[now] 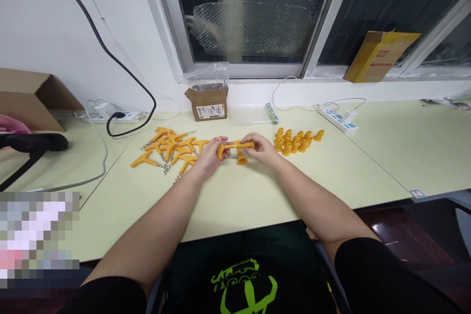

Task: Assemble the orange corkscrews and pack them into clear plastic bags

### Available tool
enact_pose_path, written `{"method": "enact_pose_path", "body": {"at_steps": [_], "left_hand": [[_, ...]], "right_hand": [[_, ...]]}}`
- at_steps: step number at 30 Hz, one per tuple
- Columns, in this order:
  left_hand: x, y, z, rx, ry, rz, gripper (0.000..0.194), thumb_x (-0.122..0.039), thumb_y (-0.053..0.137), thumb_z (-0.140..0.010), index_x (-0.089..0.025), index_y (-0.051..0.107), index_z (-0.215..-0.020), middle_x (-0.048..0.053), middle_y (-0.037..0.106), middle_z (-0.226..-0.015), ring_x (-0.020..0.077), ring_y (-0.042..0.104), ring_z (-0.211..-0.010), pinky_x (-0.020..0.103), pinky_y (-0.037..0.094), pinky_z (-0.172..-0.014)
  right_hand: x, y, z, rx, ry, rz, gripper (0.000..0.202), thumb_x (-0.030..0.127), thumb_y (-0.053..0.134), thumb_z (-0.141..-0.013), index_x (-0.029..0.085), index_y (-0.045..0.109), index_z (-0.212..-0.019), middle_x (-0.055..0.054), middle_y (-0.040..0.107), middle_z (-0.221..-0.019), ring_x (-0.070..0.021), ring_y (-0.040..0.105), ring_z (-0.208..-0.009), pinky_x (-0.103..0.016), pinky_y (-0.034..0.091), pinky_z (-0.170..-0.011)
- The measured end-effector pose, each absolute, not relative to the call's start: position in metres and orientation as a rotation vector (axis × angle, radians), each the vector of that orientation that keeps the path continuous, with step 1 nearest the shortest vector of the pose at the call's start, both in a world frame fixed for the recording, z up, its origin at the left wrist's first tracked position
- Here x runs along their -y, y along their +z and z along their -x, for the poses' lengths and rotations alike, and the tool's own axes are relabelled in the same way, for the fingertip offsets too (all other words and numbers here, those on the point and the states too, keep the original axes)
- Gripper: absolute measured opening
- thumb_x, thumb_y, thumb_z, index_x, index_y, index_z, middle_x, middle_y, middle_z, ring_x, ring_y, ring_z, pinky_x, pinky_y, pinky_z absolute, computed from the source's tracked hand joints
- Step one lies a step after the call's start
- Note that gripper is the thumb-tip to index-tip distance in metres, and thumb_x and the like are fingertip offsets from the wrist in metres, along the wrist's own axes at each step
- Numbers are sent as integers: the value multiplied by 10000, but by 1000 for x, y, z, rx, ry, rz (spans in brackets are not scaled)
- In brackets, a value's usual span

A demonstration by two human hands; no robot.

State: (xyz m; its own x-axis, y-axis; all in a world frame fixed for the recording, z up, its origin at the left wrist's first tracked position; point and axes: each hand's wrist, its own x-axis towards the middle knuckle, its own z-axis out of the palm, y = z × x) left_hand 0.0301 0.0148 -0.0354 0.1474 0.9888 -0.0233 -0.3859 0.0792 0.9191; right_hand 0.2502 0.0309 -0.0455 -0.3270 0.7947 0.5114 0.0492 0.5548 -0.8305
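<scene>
My left hand (213, 156) is closed around the T-shaped handle of a yellow corkscrew (222, 150). Pointing right, its shaft runs toward my right hand (260, 148), whose fingers pinch a yellow tubular sleeve (246, 145) at that end. Whether the metal spiral is inside the sleeve, I cannot tell. Just below them, a yellow bell-mouthed piece (242, 158) shows its flared opening. Left of my hands lies a loose pile of yellow corkscrews (171, 146) with bare metal spirals. On the right, several yellow bell-shaped caps (294, 141) stand grouped, with one tipped cap (318, 135) beside them.
A small open cardboard box (209, 104) sits behind my hands, beside a clear plastic bag (250, 115). Power strips (337, 120) and cables lie along the wall. A black cable (99, 34) hangs at left. A yellow carton (382, 56) leans against the window.
</scene>
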Motion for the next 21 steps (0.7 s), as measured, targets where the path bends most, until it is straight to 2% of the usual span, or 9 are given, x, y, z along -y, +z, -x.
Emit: {"method": "enact_pose_path", "body": {"at_steps": [2, 5, 9, 12, 15, 17, 21], "left_hand": [[-13, -39, -30, -850, 1190, -1060, 369, -375, 760, -864, -189, 554, -1107, 28, 679, -916, 93, 590, -635, 217, 442, -584], [-10, -42, -28, -842, 1162, -1267, 464, -317, 846, -794, -229, 502, -1093, -12, 652, -962, 76, 574, -669, 222, 465, -657], [-3, -37, -28, -795, 1209, -1470, 447, -323, 839, -811, -233, 444, -999, 40, 691, -1063, 135, 662, -847, 279, 521, -802], [4, -28, -29, -760, 1214, -1527, 473, -308, 874, -777, -231, 436, -937, 92, 724, -1104, 195, 695, -1000, 333, 527, -918], [9, -23, -31, -789, 1205, -1585, 469, -306, 901, -747, -225, 457, -875, 95, 738, -1041, 211, 701, -992, 347, 519, -948], [9, -23, -30, -800, 1184, -1626, 443, -317, 883, -771, -227, 463, -882, 93, 738, -1026, 216, 702, -989, 351, 518, -946], [5, -26, -26, -788, 1182, -1731, 420, -325, 832, -819, -238, 487, -1042, 103, 712, -1116, 218, 678, -1040, 360, 500, -968]], "right_hand": [[-30, -45, -250, 1732, 953, 698, 242, 319, 761, -797, 217, 756, -1016, -75, 670, -1077, -224, 670, -1026, -402, 564, -945], [-27, -41, -251, 1690, 1123, 723, 300, 358, 816, -756, 203, 753, -1005, -67, 724, -1054, -213, 696, -964, -383, 578, -908], [-23, -33, -249, 1611, 1364, 805, 359, 437, 842, -747, 191, 735, -985, -27, 755, -847, -163, 685, -704, -327, 596, -721], [-19, -29, -245, 1500, 1593, 923, 323, 492, 773, -817, 183, 698, -878, -8, 699, -662, -121, 592, -500, -257, 520, -509], [-16, -24, -245, 1388, 1850, 1048, 306, 490, 708, -869, 188, 675, -841, 6, 635, -554, -104, 499, -405, -221, 404, -389], [-13, -21, -246, 1381, 1948, 1044, 291, 482, 696, -885, 192, 682, -907, 6, 646, -572, -111, 517, -423, -221, 413, -404], [-9, -15, -251, 1407, 1984, 885, 304, 441, 756, -832, 222, 625, -996, -40, 760, -799, -153, 655, -615, -249, 496, -549]]}}
